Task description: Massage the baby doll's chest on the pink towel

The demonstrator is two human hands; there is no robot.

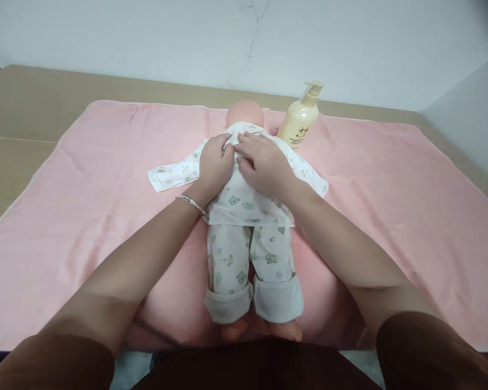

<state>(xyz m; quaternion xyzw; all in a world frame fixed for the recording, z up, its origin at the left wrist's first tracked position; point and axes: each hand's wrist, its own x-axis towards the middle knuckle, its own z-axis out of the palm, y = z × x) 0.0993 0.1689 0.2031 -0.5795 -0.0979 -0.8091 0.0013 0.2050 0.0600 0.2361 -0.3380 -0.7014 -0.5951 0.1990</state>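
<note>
A baby doll (244,114) lies stretched out with its smooth head away from me; no face shows, and its back appears to be up. It wears a white printed shirt (248,208) with the sleeves spread to both sides. The matching trousers (230,254) have thick turned-up cuffs, and the bare feet poke out nearest me. My left hand (217,162) rests on the left of the upper shirt, fingers extended. Beside it, my right hand (264,162) lies over the middle and right of the upper shirt, fingers apart. Neither hand holds anything visible.
A pink cloth (114,162) covers much of the wooden table (36,103) under the doll. Right of the doll's head stands a pale yellow pump bottle (300,122), slightly tilted in view. Behind the table rises a white wall (146,43) with a crack.
</note>
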